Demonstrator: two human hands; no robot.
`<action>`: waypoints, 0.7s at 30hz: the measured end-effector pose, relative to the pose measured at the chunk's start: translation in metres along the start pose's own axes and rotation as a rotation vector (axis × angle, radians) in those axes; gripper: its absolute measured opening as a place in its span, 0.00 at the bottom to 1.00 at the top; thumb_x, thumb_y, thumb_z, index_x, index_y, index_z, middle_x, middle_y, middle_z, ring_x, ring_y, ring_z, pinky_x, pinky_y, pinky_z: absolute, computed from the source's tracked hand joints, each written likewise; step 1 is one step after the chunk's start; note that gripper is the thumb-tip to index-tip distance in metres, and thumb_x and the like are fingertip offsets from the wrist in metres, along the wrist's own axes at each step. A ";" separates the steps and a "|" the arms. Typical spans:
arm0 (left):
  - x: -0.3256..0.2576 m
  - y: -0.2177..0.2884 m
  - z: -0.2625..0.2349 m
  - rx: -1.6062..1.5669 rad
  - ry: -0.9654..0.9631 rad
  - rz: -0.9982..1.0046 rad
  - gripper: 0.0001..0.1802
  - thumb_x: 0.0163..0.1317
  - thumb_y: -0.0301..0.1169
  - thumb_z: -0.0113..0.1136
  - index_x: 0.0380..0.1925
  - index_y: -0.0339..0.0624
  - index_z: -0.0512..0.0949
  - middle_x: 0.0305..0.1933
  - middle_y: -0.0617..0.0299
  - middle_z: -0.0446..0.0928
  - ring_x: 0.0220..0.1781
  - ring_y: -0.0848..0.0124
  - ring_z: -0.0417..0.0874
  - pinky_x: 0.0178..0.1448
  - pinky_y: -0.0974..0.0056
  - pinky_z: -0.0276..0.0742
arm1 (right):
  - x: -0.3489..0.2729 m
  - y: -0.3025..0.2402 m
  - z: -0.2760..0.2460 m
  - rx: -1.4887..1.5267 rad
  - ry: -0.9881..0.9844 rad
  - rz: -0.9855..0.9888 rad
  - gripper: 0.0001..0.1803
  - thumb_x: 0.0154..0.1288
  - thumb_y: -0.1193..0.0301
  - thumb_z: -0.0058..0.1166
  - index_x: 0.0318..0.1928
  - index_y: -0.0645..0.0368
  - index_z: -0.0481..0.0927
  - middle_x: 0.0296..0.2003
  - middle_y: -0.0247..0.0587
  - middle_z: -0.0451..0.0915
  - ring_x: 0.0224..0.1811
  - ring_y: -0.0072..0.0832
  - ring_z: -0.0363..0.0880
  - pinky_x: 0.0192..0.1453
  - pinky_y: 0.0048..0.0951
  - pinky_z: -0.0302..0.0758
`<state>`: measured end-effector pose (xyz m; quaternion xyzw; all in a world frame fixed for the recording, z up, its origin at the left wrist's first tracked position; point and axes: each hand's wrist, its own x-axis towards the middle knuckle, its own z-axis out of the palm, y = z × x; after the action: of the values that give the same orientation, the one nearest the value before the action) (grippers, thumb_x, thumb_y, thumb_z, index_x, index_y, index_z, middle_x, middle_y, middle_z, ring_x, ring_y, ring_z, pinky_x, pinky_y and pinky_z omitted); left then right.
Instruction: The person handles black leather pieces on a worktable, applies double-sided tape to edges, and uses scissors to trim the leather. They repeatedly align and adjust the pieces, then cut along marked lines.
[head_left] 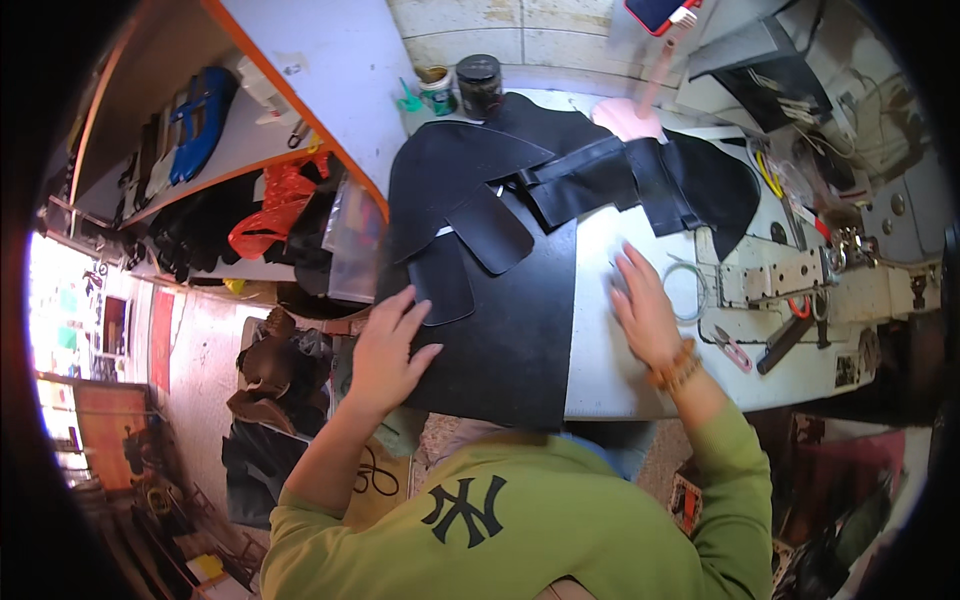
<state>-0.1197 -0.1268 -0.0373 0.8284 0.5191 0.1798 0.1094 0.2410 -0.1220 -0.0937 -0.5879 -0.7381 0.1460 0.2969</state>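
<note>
My left hand is open, its fingertips at the edge of a black rounded flap, thumb apart over a large black sheet that looks like leather. A second black flap lies beside the first one. Beyond them rests a curved black piece with a stitched-looking edge. More black panels spread across to the right, ending in a rounded piece. My right hand, also open and holding nothing, is over the white tabletop, left of a pale coiled ring.
On the right stands a sewing machine, with pink-handled thread snips and a black-handled tool nearby. A dark jar, a small pot and a pink stand line the back. Orange-edged shelves rise at left.
</note>
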 end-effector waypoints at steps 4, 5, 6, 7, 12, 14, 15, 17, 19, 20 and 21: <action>0.004 -0.023 0.010 0.070 0.025 0.194 0.29 0.47 0.33 0.71 0.53 0.40 0.76 0.61 0.50 0.72 0.60 0.53 0.74 0.61 0.56 0.73 | 0.038 -0.003 0.037 -0.314 -0.023 0.065 0.31 0.65 0.66 0.54 0.64 0.68 0.64 0.68 0.57 0.61 0.71 0.50 0.56 0.75 0.46 0.53; 0.008 -0.027 0.014 0.084 0.008 0.240 0.28 0.48 0.32 0.70 0.51 0.40 0.76 0.60 0.50 0.73 0.59 0.54 0.75 0.60 0.56 0.74 | 0.032 -0.009 0.042 -0.367 -0.089 0.042 0.32 0.65 0.64 0.54 0.65 0.68 0.63 0.69 0.57 0.59 0.73 0.50 0.54 0.75 0.47 0.50; 0.011 -0.032 0.016 0.102 -0.018 0.260 0.27 0.48 0.32 0.70 0.50 0.40 0.76 0.58 0.51 0.74 0.58 0.55 0.77 0.58 0.57 0.76 | 0.018 -0.015 0.041 -0.381 -0.163 0.006 0.34 0.65 0.63 0.54 0.66 0.67 0.62 0.70 0.56 0.56 0.74 0.49 0.51 0.76 0.47 0.49; 0.014 -0.035 0.018 0.187 0.041 0.348 0.22 0.50 0.32 0.68 0.46 0.38 0.78 0.53 0.52 0.77 0.54 0.57 0.80 0.53 0.59 0.80 | -0.003 -0.020 0.035 -0.378 -0.221 -0.053 0.36 0.64 0.62 0.54 0.68 0.66 0.60 0.71 0.56 0.54 0.75 0.48 0.49 0.76 0.47 0.48; 0.026 -0.051 0.013 0.246 0.084 0.601 0.14 0.51 0.28 0.66 0.39 0.36 0.78 0.47 0.51 0.80 0.44 0.60 0.84 0.41 0.63 0.81 | -0.139 -0.029 -0.044 -0.421 -0.756 -0.201 0.38 0.57 0.53 0.60 0.66 0.53 0.67 0.72 0.49 0.55 0.75 0.43 0.51 0.75 0.52 0.47; 0.031 -0.047 0.007 0.177 0.027 0.630 0.13 0.50 0.27 0.65 0.37 0.38 0.78 0.45 0.53 0.80 0.40 0.63 0.84 0.36 0.64 0.79 | -0.160 -0.024 -0.077 -0.346 -0.613 -0.260 0.24 0.57 0.59 0.62 0.53 0.54 0.77 0.61 0.48 0.72 0.62 0.43 0.72 0.65 0.48 0.67; 0.032 -0.042 0.005 0.144 0.001 0.647 0.12 0.50 0.27 0.65 0.36 0.38 0.78 0.43 0.54 0.80 0.37 0.65 0.84 0.33 0.65 0.78 | -0.161 -0.025 -0.085 -0.314 -0.639 -0.022 0.19 0.58 0.60 0.62 0.48 0.55 0.78 0.54 0.48 0.75 0.53 0.40 0.75 0.56 0.44 0.70; 0.030 -0.021 0.008 0.030 0.129 0.742 0.12 0.48 0.27 0.65 0.35 0.41 0.79 0.41 0.56 0.81 0.32 0.68 0.83 0.29 0.67 0.74 | -0.148 -0.033 -0.087 -0.295 -0.725 0.557 0.11 0.61 0.64 0.60 0.38 0.58 0.79 0.40 0.46 0.81 0.35 0.36 0.81 0.40 0.37 0.78; 0.022 0.007 0.017 -0.013 0.237 0.874 0.11 0.50 0.30 0.62 0.35 0.42 0.79 0.40 0.56 0.82 0.29 0.73 0.80 0.28 0.69 0.71 | -0.121 -0.048 -0.065 0.506 -0.395 0.812 0.11 0.69 0.65 0.54 0.41 0.60 0.74 0.27 0.38 0.78 0.22 0.23 0.74 0.26 0.25 0.72; 0.016 0.020 0.023 -0.042 0.176 0.898 0.11 0.50 0.31 0.62 0.35 0.42 0.79 0.41 0.57 0.82 0.29 0.74 0.80 0.27 0.70 0.69 | -0.106 -0.055 -0.050 0.818 -0.354 0.871 0.12 0.71 0.65 0.53 0.45 0.61 0.73 0.29 0.37 0.78 0.25 0.20 0.75 0.28 0.23 0.72; 0.010 0.031 0.030 -0.078 0.108 0.916 0.11 0.50 0.31 0.62 0.35 0.42 0.79 0.42 0.57 0.82 0.29 0.75 0.80 0.27 0.71 0.67 | -0.090 -0.061 -0.031 1.022 -0.358 0.760 0.15 0.72 0.64 0.51 0.51 0.61 0.70 0.32 0.35 0.78 0.28 0.20 0.76 0.32 0.22 0.74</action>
<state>-0.0780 -0.1316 -0.0514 0.9572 0.0974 0.2718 0.0224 0.2242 -0.2286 -0.0586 -0.5594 -0.3551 0.6678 0.3392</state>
